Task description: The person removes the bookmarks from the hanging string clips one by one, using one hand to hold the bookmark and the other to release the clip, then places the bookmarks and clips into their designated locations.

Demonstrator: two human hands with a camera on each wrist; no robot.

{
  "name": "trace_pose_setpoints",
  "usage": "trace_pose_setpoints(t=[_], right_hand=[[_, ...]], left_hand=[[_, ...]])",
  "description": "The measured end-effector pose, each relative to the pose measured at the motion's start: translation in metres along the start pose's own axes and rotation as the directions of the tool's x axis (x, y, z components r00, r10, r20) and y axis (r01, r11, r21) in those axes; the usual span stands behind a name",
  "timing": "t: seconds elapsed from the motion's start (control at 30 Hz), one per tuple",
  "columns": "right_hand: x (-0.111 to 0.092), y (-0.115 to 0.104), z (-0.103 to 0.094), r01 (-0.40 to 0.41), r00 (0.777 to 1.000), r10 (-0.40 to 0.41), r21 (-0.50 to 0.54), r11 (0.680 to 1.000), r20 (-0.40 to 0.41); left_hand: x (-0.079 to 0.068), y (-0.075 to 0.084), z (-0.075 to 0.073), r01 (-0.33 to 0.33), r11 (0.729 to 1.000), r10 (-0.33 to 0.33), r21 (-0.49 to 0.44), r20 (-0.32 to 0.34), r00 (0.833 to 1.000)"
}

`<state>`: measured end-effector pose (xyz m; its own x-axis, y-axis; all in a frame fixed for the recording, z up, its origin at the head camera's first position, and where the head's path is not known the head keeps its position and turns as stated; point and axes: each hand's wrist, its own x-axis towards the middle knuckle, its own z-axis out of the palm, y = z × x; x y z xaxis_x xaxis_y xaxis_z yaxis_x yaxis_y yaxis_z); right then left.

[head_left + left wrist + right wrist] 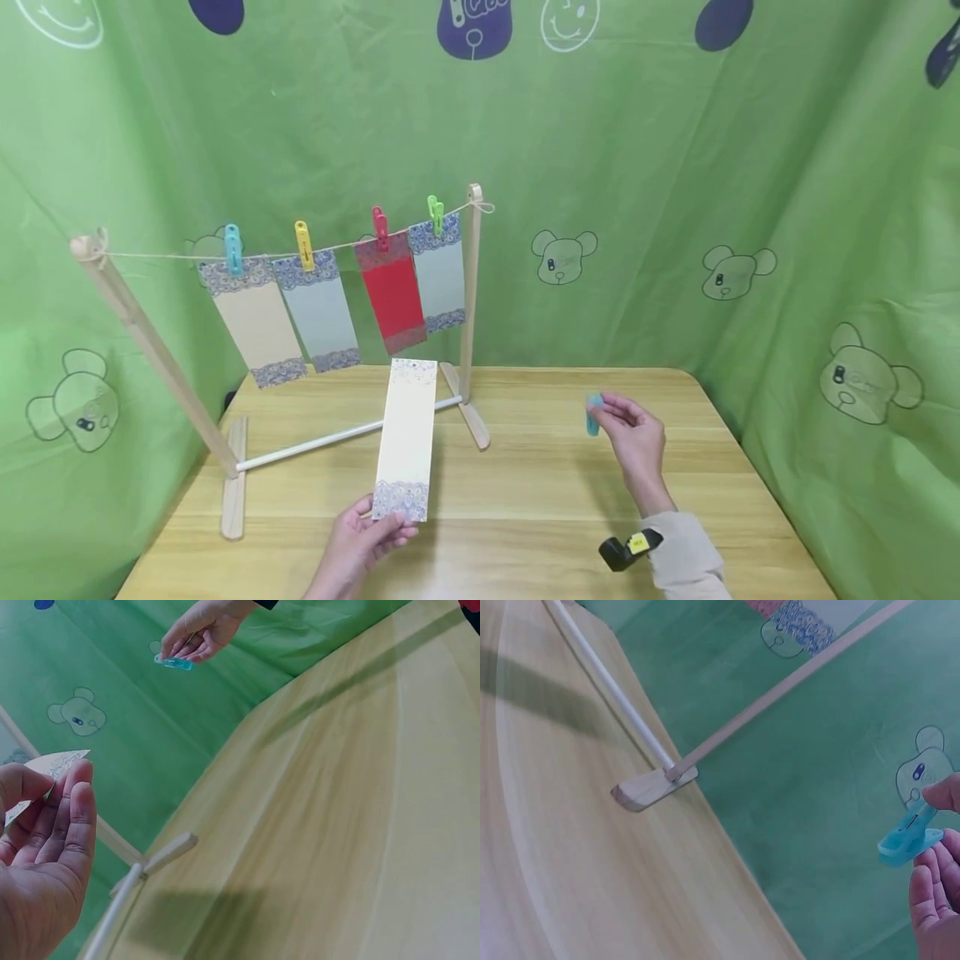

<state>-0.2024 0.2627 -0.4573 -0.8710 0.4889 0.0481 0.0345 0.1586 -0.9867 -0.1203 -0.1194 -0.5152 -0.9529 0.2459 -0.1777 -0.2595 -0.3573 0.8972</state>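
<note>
My left hand (365, 535) pinches the lower end of a cream paper card (407, 425) with blue lace-patterned ends, held up in front of the rack. In the left wrist view, thumb and fingers meet on the edge of that card (64, 760). To the right, my right hand (632, 437) pinches a light blue clothespin (593, 415) above the table. The right wrist view shows this clothespin (909, 836) between thumb and fingers. Four-sided cards hang from a string (157, 256): a cream one (257, 325), a pale blue one (320, 312), a red one (392, 292) and another pale blue one (444, 279).
Blue (233, 250), yellow (303, 246), red (381, 229) and green (436, 215) clothespins clip the hanging cards. Wooden posts (161, 367) carry the string, joined low by a white bar (315, 444). The rack stands on a wooden table (540, 492) before a green curtain (637, 158).
</note>
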Motion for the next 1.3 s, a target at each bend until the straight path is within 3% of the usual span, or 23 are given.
trace_pose_setpoints(t=[0.3, 0.53, 0.83, 1.1, 1.3], right_hand=[[0.003, 0.017, -0.007, -0.038, 0.999, 0.038, -0.109, 0.993, -0.002], [0.005, 0.031, -0.009, -0.044, 0.999, 0.041, -0.17, 0.984, -0.019], [0.006, 0.046, -0.009, -0.04, 0.999, 0.046, -0.245, 0.969, 0.021], [0.009, 0.058, -0.011, -0.041, 0.999, 0.047, -0.28, 0.959, 0.015], [0.011, 0.066, -0.011, -0.053, 0.998, 0.059, -0.319, 0.946, 0.011]], left_hand=[[0.008, -0.018, -0.004, 0.012, 1.0, -0.011, -0.009, 0.04, 0.999], [0.01, -0.026, -0.005, 0.065, 0.997, -0.063, -0.027, 0.071, 0.995], [0.013, -0.037, -0.009, 0.106, 0.993, -0.099, -0.051, 0.116, 0.988], [0.019, -0.046, -0.01, 0.117, 0.993, -0.112, -0.033, 0.12, 0.986], [0.021, -0.052, -0.012, 0.131, 0.991, -0.127, -0.043, 0.088, 0.988]])
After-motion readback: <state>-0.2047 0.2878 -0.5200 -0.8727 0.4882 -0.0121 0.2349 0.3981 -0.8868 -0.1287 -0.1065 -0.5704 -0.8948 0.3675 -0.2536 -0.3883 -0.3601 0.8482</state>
